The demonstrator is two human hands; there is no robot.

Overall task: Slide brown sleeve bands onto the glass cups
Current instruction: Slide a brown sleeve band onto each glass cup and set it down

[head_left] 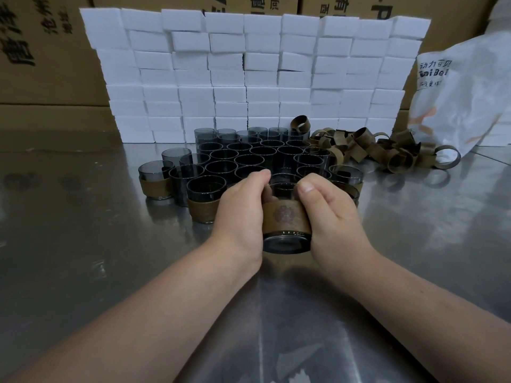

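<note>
I hold a dark glass cup [287, 241] above the metal table, tilted so its base faces me. A brown sleeve band [286, 219] with a round printed mark wraps its middle. My left hand [242, 208] grips the cup's left side, and my right hand [329, 214] grips its right side, thumb at the rim. Behind them stands a cluster of several bare dark glass cups [250, 153]. Three cups with bands stand at its edges: [155, 179], [203, 201], [347, 179]. A pile of loose brown bands [387, 150] lies at the right.
A wall of stacked white boxes [257, 76] stands behind the cups. Cardboard cartons [44, 51] fill the back. A white plastic bag [464, 89] sits at the far right. The shiny metal table [83, 244] stretches left and toward me.
</note>
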